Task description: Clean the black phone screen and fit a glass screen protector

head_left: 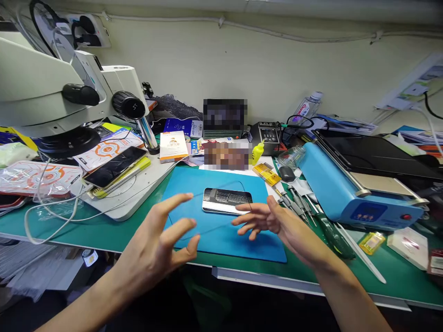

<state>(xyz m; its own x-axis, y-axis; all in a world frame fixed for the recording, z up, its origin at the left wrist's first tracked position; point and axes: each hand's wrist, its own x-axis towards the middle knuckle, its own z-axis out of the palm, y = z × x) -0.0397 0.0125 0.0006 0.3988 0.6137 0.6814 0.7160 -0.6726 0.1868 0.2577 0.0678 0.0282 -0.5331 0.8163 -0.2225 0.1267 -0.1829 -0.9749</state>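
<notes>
Both my hands hover over a blue work mat (221,230) on the green bench. My left hand (162,244) is open, fingers spread and curved, above the mat's left edge, holding nothing. My right hand (266,221) is open too, fingers stretched toward a small dark and silver device (226,201) lying flat on the mat. Its fingertips are close to the device's right end; I cannot tell whether they touch it.
A white microscope (51,87) stands at the left with a phone (116,168) on its base. A blue machine (346,193) sits at the right. Screwdrivers (294,203), a yellow bottle (258,152) and boxes crowd the back. The bench edge (263,281) runs below the mat.
</notes>
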